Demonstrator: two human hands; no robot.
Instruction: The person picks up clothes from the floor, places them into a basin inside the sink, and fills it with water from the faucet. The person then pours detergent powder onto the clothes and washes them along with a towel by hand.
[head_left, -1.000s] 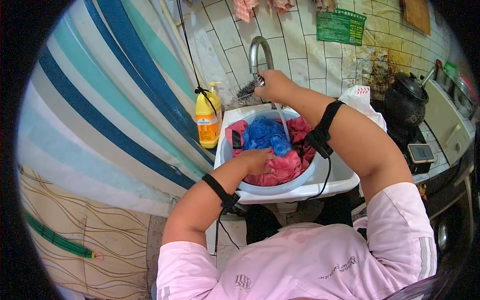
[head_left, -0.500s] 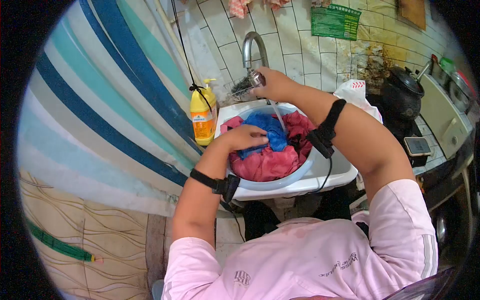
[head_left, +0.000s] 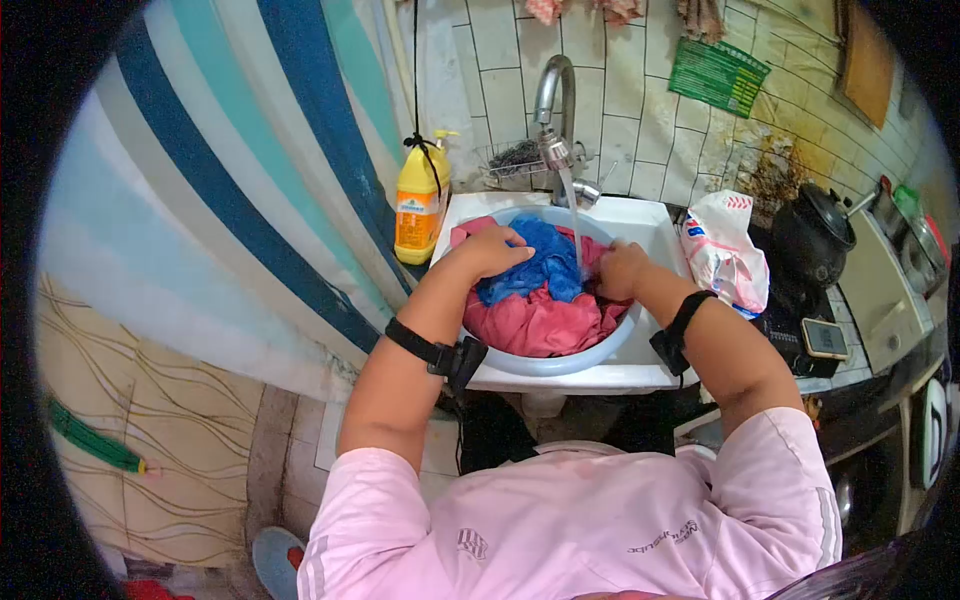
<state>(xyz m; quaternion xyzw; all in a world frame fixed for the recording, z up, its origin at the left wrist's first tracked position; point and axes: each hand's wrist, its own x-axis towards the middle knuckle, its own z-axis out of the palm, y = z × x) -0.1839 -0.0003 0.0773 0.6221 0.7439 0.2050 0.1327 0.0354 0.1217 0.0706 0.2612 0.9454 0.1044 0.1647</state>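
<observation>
A light blue basin stands in the white sink, filled with a blue cloth and a pinkish-red cloth. Water runs from the faucet onto the clothes. My left hand rests at the left side of the blue cloth, its thumb and fingers apart. At the basin's right edge, my right hand touches the dark and red fabric; its fingers are bent and blurred, and whether they grip it is unclear.
A yellow pump bottle stands left of the sink beside a striped curtain. To the right are a white bag, a black pot and a phone-like device. A wire rack sits behind the basin.
My right hand has let go of the faucet head and come down to the clothes at the basin's right side. My left hand stays by the blue cloth. The view has shifted slightly.
</observation>
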